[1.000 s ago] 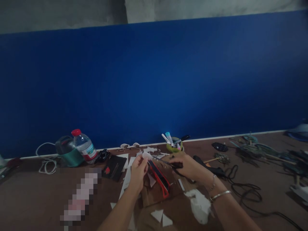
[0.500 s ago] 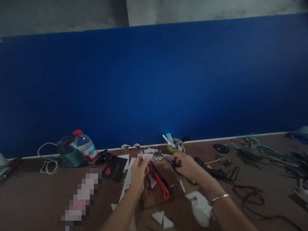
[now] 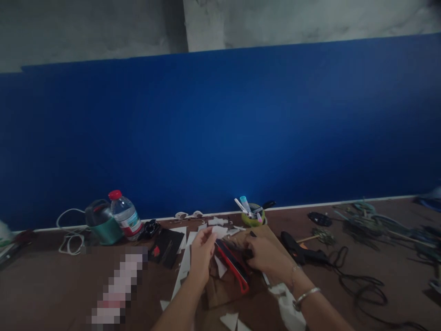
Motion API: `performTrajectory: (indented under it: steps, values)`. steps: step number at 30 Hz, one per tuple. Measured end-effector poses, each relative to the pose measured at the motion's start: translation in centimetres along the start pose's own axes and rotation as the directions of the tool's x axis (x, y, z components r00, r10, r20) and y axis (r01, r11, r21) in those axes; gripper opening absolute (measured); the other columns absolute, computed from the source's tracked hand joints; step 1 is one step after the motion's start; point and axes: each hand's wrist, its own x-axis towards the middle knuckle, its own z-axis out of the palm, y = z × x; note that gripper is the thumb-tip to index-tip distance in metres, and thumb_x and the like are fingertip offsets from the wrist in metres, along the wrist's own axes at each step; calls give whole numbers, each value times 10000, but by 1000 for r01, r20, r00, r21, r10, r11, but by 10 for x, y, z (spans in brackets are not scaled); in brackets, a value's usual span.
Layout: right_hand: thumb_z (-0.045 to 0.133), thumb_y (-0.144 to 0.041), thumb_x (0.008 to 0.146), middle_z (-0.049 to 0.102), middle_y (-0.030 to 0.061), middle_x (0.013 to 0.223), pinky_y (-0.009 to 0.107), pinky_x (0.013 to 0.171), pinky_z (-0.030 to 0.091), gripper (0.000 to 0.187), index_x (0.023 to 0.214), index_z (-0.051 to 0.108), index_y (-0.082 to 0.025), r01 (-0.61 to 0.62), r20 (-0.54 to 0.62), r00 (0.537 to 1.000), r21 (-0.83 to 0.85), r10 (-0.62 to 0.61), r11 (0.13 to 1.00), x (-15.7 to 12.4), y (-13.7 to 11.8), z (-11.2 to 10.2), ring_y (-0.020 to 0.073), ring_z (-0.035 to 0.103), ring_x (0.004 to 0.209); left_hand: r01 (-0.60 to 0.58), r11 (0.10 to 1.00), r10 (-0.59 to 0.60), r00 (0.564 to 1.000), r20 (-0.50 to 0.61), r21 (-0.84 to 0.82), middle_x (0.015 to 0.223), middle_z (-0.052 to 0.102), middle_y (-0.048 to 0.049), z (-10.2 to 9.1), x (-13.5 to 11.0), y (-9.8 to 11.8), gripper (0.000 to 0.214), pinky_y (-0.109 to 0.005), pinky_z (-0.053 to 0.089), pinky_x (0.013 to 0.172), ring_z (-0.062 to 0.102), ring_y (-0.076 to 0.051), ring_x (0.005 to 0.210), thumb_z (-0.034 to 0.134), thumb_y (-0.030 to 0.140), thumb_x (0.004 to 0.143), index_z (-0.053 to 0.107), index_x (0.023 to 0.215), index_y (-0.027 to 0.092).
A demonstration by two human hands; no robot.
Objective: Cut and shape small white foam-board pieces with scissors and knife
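Observation:
My left hand (image 3: pixel 200 252) pinches a small white paper piece (image 3: pixel 218 231) above the brown table (image 3: pixel 51 285). My right hand (image 3: pixel 266 255) is closed round black-handled scissors (image 3: pixel 245 252), whose blades point left toward the paper and are blurred. Under both hands lie a red-and-black utility cutter (image 3: pixel 234 269) and a brown cardboard sheet (image 3: pixel 223 287). Several white paper triangles (image 3: pixel 231 321) are scattered around it. A bracelet circles my right wrist.
A water bottle (image 3: pixel 126 216) and a green-banded container (image 3: pixel 102 224) stand back left beside a white cable (image 3: pixel 70 239). A yellow-green cup of markers (image 3: pixel 253 214) sits behind my hands. A black glue gun (image 3: pixel 303 252) with its cord and tangled wires lie right. A blue wall rises behind.
The camera tilted up slightly. My right hand moved left and down with the scissors, closer to my left hand, which lowered the paper piece a little.

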Motion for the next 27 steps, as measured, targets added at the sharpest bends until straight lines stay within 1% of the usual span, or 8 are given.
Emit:
performTrajectory:
  steps: [3,6,9,12,16,20,23,27]
  values:
    - [604,-115,581,684,61,772,241,549,296,249,825,639,-153,-4,-17,1000,14,4,1000,1,0,0,191,604,707,-9,999,8,1000,22,40,468,402,87,1,-2,0,371,-167,194,403,300,-43,407,724,400,625,646,882,145]
    - [579,-141,636,666,44,701,239,545,299,93,710,631,-165,-26,-67,997,19,27,999,0,0,-4,173,589,664,-19,998,17,999,32,55,479,409,83,1,-4,-2,372,-172,229,415,322,-51,414,720,396,633,652,908,154]
    - [564,-184,690,656,28,665,234,560,341,60,672,620,-176,-6,-141,990,87,18,996,1,2,-10,164,585,656,-15,998,14,999,29,54,562,513,45,1,-4,-6,358,-178,299,451,383,-59,451,724,375,633,655,902,149]
    - [546,-211,731,672,19,685,229,575,403,128,823,630,-180,105,-240,971,352,-18,930,3,4,-11,162,607,654,-29,998,26,997,67,51,636,588,7,1,-3,-10,311,-186,336,471,434,-73,484,699,366,665,652,873,140]
    - [523,-204,747,698,30,735,249,613,468,276,1015,583,-172,171,-248,969,588,-25,790,8,-2,-1,181,646,684,-61,998,60,991,117,5,683,625,-5,0,-5,-9,261,-206,408,532,539,-118,572,672,355,702,621,861,154]
    - [617,-212,689,705,42,867,263,693,473,305,993,607,-195,211,-244,966,537,-89,817,8,-10,11,204,642,801,-42,998,48,987,154,-43,664,626,7,1,-9,-4,243,-222,437,560,578,-139,595,655,360,726,579,864,175]
    - [656,-227,672,700,21,839,249,647,447,303,973,623,-212,224,-216,966,425,-142,877,4,-15,13,187,620,735,-37,998,46,987,154,-59,627,602,27,2,-11,-3,254,-214,422,534,550,-123,541,660,372,726,563,864,182]
    - [628,-214,699,676,2,769,231,593,409,269,968,636,-210,264,-239,953,362,-184,894,0,-20,15,160,585,661,-50,995,64,984,167,-90,694,611,23,1,-11,-5,246,-214,433,587,564,-123,610,669,364,732,564,866,186]
